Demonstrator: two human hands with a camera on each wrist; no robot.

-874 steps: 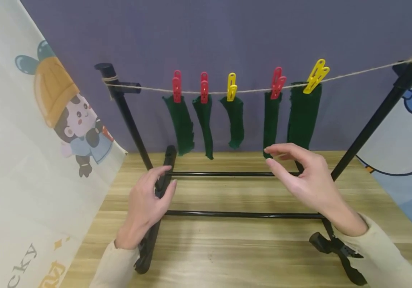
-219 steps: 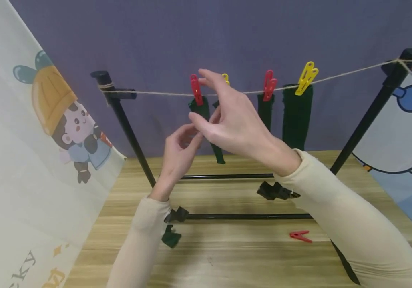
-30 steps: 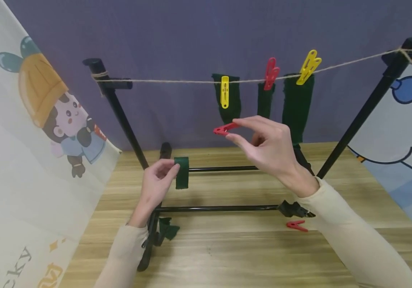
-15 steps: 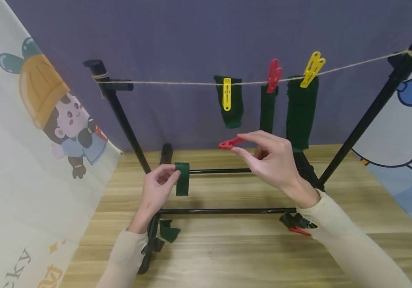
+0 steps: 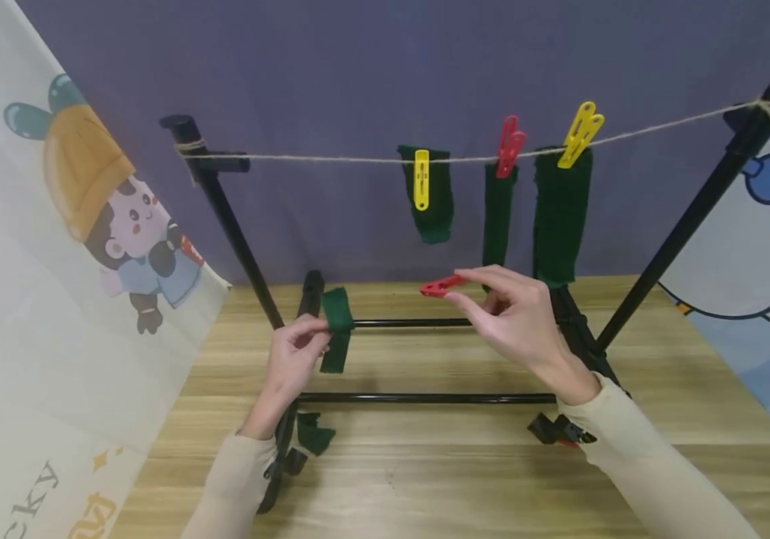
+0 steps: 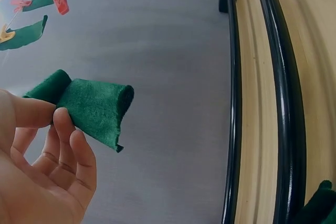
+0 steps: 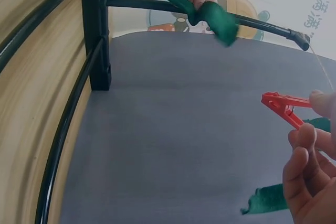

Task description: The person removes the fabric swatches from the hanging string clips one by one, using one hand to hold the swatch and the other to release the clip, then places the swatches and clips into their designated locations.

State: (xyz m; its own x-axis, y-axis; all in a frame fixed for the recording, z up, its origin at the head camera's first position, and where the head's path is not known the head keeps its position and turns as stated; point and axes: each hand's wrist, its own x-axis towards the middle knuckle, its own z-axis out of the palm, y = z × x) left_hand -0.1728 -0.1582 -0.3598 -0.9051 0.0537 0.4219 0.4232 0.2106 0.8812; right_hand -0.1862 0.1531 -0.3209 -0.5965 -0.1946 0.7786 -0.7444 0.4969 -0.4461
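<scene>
My left hand (image 5: 290, 355) pinches a green cloth strip (image 5: 336, 307) between thumb and fingertips near the rack's left side; the strip sticks up above the fingers and hangs below them. In the left wrist view the cloth (image 6: 97, 100) looks folded over. To the right, my right hand (image 5: 522, 318) pinches the handle ends of a red clothespin (image 5: 440, 286), its nose pointing left. Above, a twine line (image 5: 331, 159) carries three green strips: one under a yellow clothespin (image 5: 421, 180), a narrow one under a red clothespin (image 5: 510, 146), and a wide one under another yellow clothespin (image 5: 580, 135).
The twine runs between two black posts, left (image 5: 226, 217) and right (image 5: 694, 217). Black crossbars (image 5: 425, 398) join the rack's feet over the wooden table (image 5: 391, 479). A green cloth piece (image 5: 315, 434) lies at lower left; a red clothespin (image 5: 568, 444) is mostly hidden beside my right sleeve.
Two more clipped strips hung at the left 29 seconds ago and have come off the line. Over the last second my right hand lowered with the red clothespin, and the strip in my left hand swung upward.
</scene>
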